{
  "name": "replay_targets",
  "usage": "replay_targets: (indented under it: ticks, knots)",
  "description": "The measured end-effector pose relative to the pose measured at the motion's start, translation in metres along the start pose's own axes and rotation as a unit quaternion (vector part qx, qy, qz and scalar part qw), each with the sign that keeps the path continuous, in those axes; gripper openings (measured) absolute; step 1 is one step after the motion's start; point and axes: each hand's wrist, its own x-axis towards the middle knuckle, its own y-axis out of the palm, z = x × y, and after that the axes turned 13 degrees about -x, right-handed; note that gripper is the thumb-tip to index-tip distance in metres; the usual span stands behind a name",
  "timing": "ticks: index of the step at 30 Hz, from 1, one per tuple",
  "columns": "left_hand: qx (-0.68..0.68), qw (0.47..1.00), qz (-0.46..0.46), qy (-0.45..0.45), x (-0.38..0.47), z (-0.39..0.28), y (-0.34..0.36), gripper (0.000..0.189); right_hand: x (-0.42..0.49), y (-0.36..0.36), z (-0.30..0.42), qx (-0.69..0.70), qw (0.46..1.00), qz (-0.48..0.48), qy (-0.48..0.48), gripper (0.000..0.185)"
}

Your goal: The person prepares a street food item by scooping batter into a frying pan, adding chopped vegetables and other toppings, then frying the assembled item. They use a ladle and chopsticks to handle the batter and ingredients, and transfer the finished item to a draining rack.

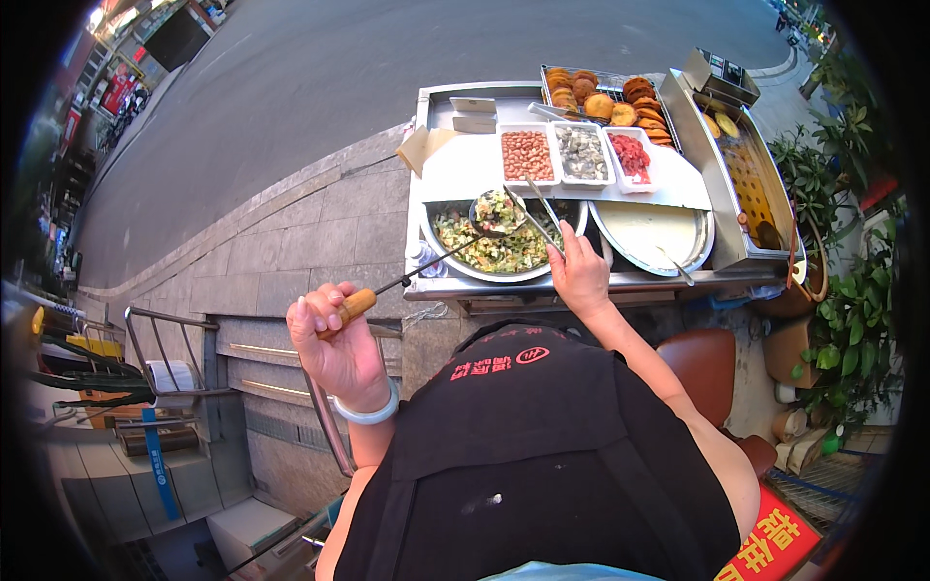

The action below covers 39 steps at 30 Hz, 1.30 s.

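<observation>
My left hand (341,356) holds the wooden handle of a long-shafted ladle (440,259). The ladle's cup is above a large metal basin (508,277) and carries a heap of chopped vegetable mix (498,208). More of the same mix fills the basin. In my right hand (581,272) is a pair of metal tongs (541,224), its tips at the right side of the ladle's cup. Behind the basin stand white trays of peanuts (527,155), greyish pieces, perhaps oysters (581,152), and red meat pieces (631,156).
Right of the vegetables sits a basin of pale batter (650,232) with a utensil in it. A fryer (755,185) with oil stands at the cart's right end. Fried cakes (599,106) lie on a wire rack at the back. A brown stool (701,370) is at my right.
</observation>
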Motion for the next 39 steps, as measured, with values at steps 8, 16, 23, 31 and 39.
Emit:
replay_targets:
  ticks: [8, 16, 23, 31, 39]
  knots:
    - [0.008, 1.0, 0.0, 0.006, 0.003, -0.002, -0.003, 0.035, 0.007, 0.003, 0.001, -0.02, 0.996, -0.046, -0.076, 0.05]
    - [0.049, 0.996, 0.068, 0.007, 0.005, -0.006, -0.007, 0.033, 0.008, 0.002, -0.022, 0.027, 0.998, 0.014, 0.064, 0.041]
    - [0.049, 0.994, 0.095, 0.008, 0.013, -0.009, -0.011, 0.03, 0.0, 0.034, -0.014, -0.107, 0.961, 0.253, 0.011, 0.04]
    - [-0.018, 0.996, 0.087, -0.032, 0.013, -0.011, -0.003, 0.034, 0.0, 0.023, -0.003, -0.009, 0.895, 0.442, 0.067, 0.07]
    - [-0.041, 0.987, 0.096, -0.124, 0.014, 0.009, 0.018, 0.034, -0.048, -0.073, -0.196, -0.222, 0.952, 0.175, 0.116, 0.024]
